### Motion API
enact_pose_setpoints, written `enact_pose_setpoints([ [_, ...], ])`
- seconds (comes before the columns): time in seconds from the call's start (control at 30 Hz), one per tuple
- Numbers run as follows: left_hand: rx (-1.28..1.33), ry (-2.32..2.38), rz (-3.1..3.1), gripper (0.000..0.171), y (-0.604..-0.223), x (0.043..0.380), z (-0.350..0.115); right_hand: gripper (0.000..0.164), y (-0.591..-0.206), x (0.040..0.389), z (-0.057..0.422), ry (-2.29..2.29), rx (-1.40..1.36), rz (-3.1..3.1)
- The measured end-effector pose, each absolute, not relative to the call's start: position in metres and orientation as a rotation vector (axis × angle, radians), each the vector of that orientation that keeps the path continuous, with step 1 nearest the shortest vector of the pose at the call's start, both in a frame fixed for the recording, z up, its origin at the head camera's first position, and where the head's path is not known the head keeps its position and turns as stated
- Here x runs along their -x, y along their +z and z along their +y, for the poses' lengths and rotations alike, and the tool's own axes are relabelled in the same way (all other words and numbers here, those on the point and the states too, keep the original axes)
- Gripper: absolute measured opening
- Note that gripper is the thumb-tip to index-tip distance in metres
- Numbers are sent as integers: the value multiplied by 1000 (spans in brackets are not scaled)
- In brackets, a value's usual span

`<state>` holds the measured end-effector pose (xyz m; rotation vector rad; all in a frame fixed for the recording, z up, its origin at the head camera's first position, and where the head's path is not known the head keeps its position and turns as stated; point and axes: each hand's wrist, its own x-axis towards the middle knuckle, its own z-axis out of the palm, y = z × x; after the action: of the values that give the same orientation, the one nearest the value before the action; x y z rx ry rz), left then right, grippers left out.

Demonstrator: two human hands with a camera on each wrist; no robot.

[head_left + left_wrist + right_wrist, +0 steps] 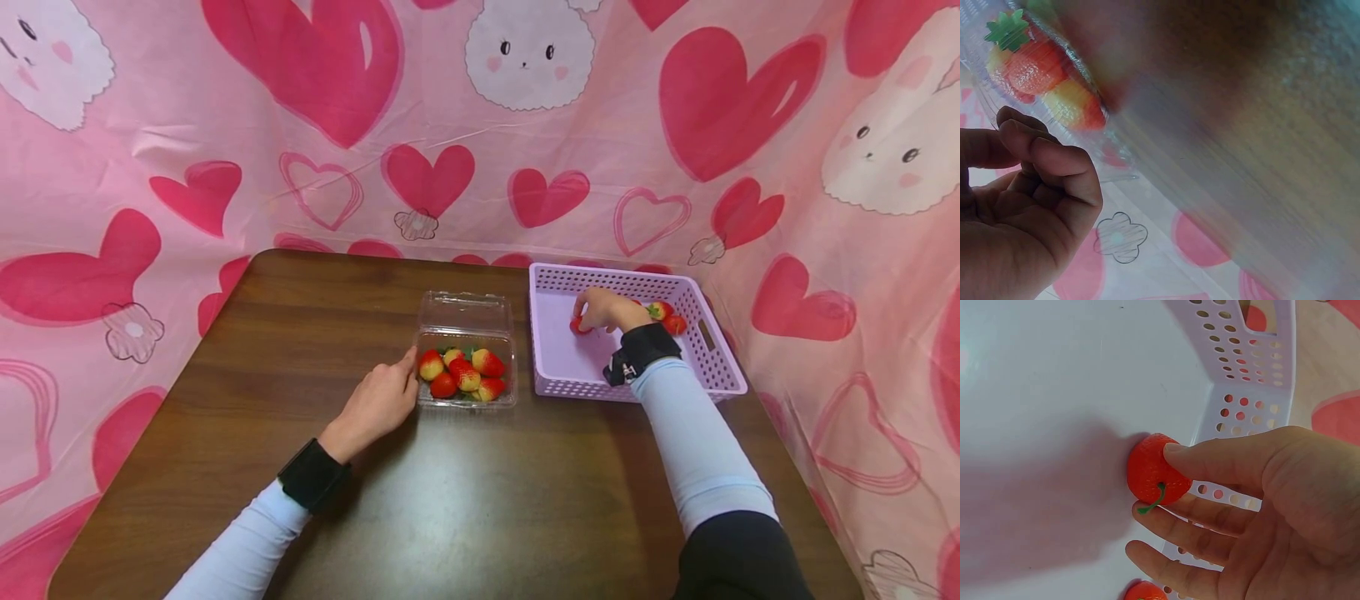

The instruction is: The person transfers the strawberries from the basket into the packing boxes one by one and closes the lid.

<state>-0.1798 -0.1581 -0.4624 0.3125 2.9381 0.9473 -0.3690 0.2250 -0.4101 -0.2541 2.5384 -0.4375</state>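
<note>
A clear plastic clamshell box (pixel 467 312) stands on the table with its lid folded back. Several red and yellow strawberries (pixel 466 377) lie inside it. My left hand (pixel 378 400) holds the box's left side; its fingers curl at the clear wall in the left wrist view. Inside a lilac basket (pixel 558 367), my right hand (pixel 609 310) pinches a red strawberry (pixel 1154 469) with a thin green stem between thumb and fingers. More strawberries (pixel 660 311) lie at the basket's far right, partly behind the right hand.
A brown wooden table (pixel 315 333) carries both containers, the basket just right of the box. Perforated walls surround the basket's floor. Pink cloth (pixel 427 100) with hearts and rabbit faces hangs behind the table and at its sides.
</note>
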Motion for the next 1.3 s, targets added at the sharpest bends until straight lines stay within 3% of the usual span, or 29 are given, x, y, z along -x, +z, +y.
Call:
enact_pose_setpoints([
  [0.7,-303,952,2918,58,-461,180,-158,23,-403,365,223,-410,252,2556],
  [1.3,-292,955,2905,58,-461,179,-158,25,-398,356,221,-355,406,2684],
])
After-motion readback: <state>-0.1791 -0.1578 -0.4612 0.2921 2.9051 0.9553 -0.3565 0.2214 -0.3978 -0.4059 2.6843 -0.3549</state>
